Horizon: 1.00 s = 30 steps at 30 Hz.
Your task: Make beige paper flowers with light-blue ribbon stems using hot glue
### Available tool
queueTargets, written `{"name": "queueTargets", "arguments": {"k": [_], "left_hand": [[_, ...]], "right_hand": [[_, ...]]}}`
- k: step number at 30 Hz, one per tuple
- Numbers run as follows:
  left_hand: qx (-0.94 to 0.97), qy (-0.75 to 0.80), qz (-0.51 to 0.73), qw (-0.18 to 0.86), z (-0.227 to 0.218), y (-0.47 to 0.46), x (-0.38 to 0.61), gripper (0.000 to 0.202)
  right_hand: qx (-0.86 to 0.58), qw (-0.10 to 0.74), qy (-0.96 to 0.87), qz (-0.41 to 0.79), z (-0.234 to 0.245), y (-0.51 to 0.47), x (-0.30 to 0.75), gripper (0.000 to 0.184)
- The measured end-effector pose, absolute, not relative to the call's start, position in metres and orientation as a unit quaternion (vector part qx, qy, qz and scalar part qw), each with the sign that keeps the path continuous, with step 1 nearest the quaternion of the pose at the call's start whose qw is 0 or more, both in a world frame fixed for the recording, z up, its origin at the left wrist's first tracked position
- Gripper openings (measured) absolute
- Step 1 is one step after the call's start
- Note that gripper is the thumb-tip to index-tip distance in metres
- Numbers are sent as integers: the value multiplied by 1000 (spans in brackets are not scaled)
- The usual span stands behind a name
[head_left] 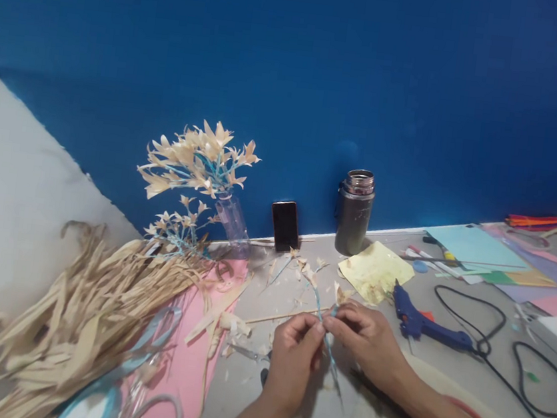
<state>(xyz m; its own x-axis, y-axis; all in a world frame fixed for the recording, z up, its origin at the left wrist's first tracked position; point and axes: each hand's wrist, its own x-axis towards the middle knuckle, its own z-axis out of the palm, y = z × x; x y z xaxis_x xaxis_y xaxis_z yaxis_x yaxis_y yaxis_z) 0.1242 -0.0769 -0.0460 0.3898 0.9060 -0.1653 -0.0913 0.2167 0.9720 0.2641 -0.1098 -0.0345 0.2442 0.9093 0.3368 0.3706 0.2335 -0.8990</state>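
Observation:
Over the near middle of the table, my left hand (pixel 291 358) pinches a thin blue-wrapped flower stem (pixel 332 363) between thumb and fingers. The stem slants from pale flowers at its top down toward me. Close beside it, my right hand (pixel 368 343) is also closed at the stem, fingertips nearly touching the left thumb. A small cream flower (pixel 342 294) sticks up by the right fingers. Beyond my hands lie a thin stick (pixel 281 317) and a loose flower sprig (pixel 282 268). Scissors (pixel 247 352) lie left of my left hand, partly hidden.
Dried husks (pixel 94 322) and pink paper (pixel 201 334) cover the left side. A clear vase (pixel 233 220) of flowers, a phone (pixel 285 225) and a dark flask (pixel 354 214) stand near the blue wall. On the right are a blue glue gun (pixel 429 325), its cord, and coloured paper (pixel 478 246).

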Motion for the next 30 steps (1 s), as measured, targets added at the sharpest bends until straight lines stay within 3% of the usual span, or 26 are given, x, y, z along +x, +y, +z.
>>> {"name": "queueTargets", "arguments": {"k": [9, 18, 24, 30], "left_hand": [[510, 408, 376, 658, -48, -74, 124, 49], [527, 399, 368, 654, -43, -75, 125, 41], [534, 408, 354, 651, -46, -74, 125, 38], [526, 402, 306, 684, -47, -75, 124, 36]], "right_hand": [[-567, 542, -571, 242, -34, -109, 265, 31], [-599, 506, -431, 447, -30, -111, 268, 44], [-612, 497, -418, 451, -33, -111, 268, 45], [-612, 481, -508, 369, -32, -111, 269, 29]]}}
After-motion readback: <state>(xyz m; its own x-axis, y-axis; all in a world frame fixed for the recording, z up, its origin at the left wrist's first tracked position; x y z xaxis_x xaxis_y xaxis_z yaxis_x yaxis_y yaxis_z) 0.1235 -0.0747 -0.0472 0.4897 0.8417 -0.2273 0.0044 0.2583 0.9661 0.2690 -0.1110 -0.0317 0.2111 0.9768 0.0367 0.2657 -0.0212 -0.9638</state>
